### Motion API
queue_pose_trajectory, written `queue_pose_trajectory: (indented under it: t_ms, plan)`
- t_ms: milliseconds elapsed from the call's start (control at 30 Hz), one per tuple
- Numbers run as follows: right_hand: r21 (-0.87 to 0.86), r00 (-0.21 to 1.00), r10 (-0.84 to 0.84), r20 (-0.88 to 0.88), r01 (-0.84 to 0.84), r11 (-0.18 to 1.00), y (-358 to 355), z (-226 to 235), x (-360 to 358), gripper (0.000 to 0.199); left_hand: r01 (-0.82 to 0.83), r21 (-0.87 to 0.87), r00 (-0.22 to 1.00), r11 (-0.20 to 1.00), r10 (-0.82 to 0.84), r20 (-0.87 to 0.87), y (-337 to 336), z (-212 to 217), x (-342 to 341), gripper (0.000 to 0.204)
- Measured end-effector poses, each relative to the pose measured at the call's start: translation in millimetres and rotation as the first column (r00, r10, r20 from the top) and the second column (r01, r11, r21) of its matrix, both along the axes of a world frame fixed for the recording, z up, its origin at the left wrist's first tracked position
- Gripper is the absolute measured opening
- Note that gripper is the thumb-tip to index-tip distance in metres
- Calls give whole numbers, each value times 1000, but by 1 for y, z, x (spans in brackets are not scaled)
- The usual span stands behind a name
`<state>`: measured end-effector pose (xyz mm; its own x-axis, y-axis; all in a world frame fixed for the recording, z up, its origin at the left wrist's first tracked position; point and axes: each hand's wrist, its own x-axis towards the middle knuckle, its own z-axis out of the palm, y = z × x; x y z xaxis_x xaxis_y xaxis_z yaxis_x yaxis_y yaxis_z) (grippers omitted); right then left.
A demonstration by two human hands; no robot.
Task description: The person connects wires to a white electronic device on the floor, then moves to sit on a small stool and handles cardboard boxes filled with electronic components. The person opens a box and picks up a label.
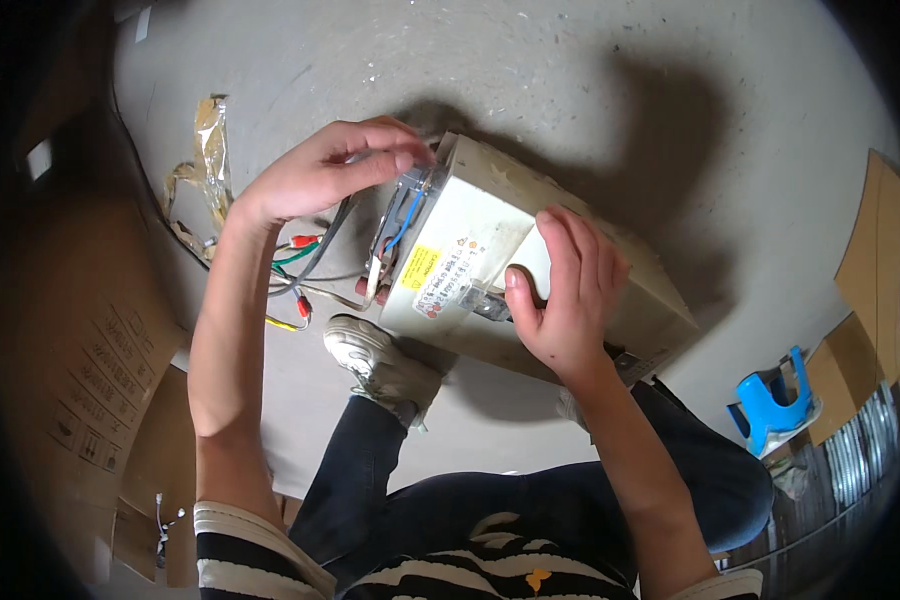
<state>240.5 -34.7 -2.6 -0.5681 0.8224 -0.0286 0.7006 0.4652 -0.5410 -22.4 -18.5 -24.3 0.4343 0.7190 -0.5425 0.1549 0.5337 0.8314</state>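
A cream metal box (500, 200) lies tilted on the floor in front of me, with a yellow label (422, 268) and a white printed sticker on its face. At its left end, a clear plastic cover (417, 180) lies over a blue wire (406, 222) and other leads. My left hand (355, 160) is at that end's upper corner, thumb and bent fingers closing on the cover's edge; its fingertips are partly hidden. My right hand (570, 290) rests on the box with fingers apart. By its thumb sits a small dark-and-clear piece (487, 300), partly covered.
Loose cables with red connectors (303, 307) spread left of the box, near crumpled clear-and-brown packaging (212, 150). A large cardboard carton (90, 380) stands at left. At right are a blue plastic stool (773, 405) and cardboard sheets (875, 260). My shoe (370, 360) is close to the box.
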Motion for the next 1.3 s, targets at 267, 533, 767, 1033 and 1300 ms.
queue_pose_trajectory:
  t_ms: [267, 533, 767, 1033, 1300]
  plan:
    - [-36, 1000, -25, -8, 25, 999, 2, 5, 2, 47, 156, -78, 976, 985, -142, 165, 28, -12, -4, 16]
    - [-36, 999, -29, 16, 30, 999, 1, 3, 5, 49, 303, 280, 883, 911, -158, -442, 8, 22, 13, 27]
    - [14, 1000, 10, 7, -10, 1000, -1, -1, 3, 56, 341, 490, 720, 802, 112, -685, -12, 33, 30, 24]
    - [84, 999, 33, 2, -33, 996, -1, -1, 3, 54, 343, 498, 653, 796, 179, -736, -16, 36, 39, 20]
    - [73, 1000, 29, 9, -30, 997, 0, 0, 2, 52, 302, 531, 634, 792, 249, -732, -19, 32, 47, 18]
